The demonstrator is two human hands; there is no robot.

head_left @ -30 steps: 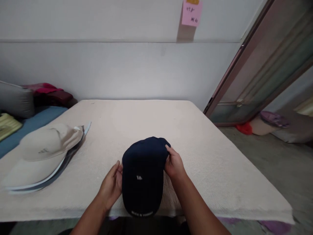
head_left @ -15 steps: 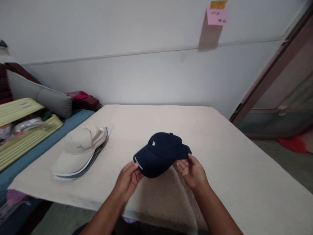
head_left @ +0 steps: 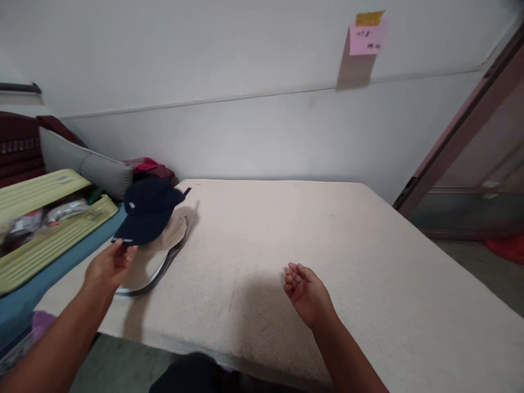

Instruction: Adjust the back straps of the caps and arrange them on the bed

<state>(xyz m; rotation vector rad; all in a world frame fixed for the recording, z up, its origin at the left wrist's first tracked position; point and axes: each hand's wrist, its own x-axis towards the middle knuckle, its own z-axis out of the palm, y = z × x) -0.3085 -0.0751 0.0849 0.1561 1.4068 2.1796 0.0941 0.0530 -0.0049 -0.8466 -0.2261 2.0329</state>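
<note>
My left hand [head_left: 109,266] pinches the brim of a navy blue baseball cap [head_left: 149,210] with a small white mark on its front. That cap is held over a stack of caps at the left of the table, largely covering them. The beige cap [head_left: 141,270] on top shows part of its brim and back, with darker brim edges beneath it. Above the middle of the table, my right hand [head_left: 305,292] is loosely curled, palm partly showing, with nothing in it.
A cream textured cloth covers the table [head_left: 262,229]. To the left are a yellow-green plastic case [head_left: 45,185] with packed items, a grey cushion [head_left: 85,164] and a blue surface. A pink note [head_left: 365,41] is taped to the white wall. A door frame stands at right.
The navy cap has moved from the table's middle to above the stack at left, carried by my left hand. My right hand has let go of it. The view has shifted slightly.
</note>
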